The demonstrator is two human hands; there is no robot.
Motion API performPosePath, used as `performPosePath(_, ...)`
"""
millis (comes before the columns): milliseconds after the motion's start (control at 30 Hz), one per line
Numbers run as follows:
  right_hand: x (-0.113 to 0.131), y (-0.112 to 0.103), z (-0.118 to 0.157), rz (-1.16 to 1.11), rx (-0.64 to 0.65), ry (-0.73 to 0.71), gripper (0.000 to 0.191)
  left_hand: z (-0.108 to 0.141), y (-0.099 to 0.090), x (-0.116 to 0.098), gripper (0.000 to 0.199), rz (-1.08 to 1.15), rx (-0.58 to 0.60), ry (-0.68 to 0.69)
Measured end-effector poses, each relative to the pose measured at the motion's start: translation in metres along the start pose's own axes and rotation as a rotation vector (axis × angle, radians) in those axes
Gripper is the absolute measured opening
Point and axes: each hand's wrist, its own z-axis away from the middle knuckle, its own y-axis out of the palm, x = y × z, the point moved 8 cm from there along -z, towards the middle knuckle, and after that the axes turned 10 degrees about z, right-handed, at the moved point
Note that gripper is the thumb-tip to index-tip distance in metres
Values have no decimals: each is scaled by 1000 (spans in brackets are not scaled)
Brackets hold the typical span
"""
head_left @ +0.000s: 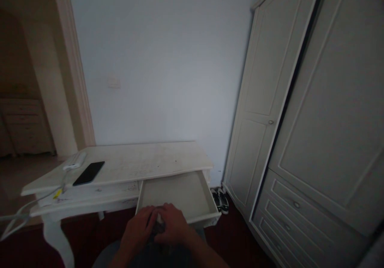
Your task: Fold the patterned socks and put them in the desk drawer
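Note:
My left hand [138, 225] and my right hand [174, 225] are together at the lower middle, in front of a pulled-out white drawer [183, 196]. Both have their fingers curled around a small dark object with a pale patch [160, 223]. Its kind is too dim and too covered by the fingers to make out. The drawer belongs to a worn white table [144, 160] against the wall. A black smartphone [89, 173] lies on the tabletop to the left of the drawer.
A white power strip [75, 161] with cables sits at the table's left end, a yellow tag [57, 193] hanging nearby. Dark shoes [220, 200] stand on the red floor between table and white wardrobe [258, 100]. At far left, a doorway shows another chest of drawers [25, 126].

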Motion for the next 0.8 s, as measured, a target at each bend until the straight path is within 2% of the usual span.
performPosePath(133, -26, -11, 20, -12, 5, 20, 88, 0, 3, -3, 55, -44, 7, 2)
performPosePath(267, -75, -35, 47, -66, 55, 81, 87, -1, 8, -7, 55, -128, 61, -22)
performPosePath(400, -121, -54, 75, -65, 65, 159, 75, -1, 10, -12, 59, -178, 66, -26)
performPosePath(500, -134, -55, 82, -52, 58, 214, 71, -1, 11, -12, 60, -181, 62, -23)
performPosePath(567, -128, -51, 79, -45, 52, 239, 71, -1, 10, -8, 60, -149, 31, -27)
performPosePath(633, -108, -45, 67, -36, 45, 226, 76, 0, 8, -3, 58, -103, -24, 2)
performPosePath(700, -77, -36, 49, -25, 34, 168, 81, 2, 6, -1, 56, -67, -78, 62)
performPosePath(800, -28, -18, 19, 13, 28, 80, 83, 6, 5, -2, 56, -47, -95, 153)
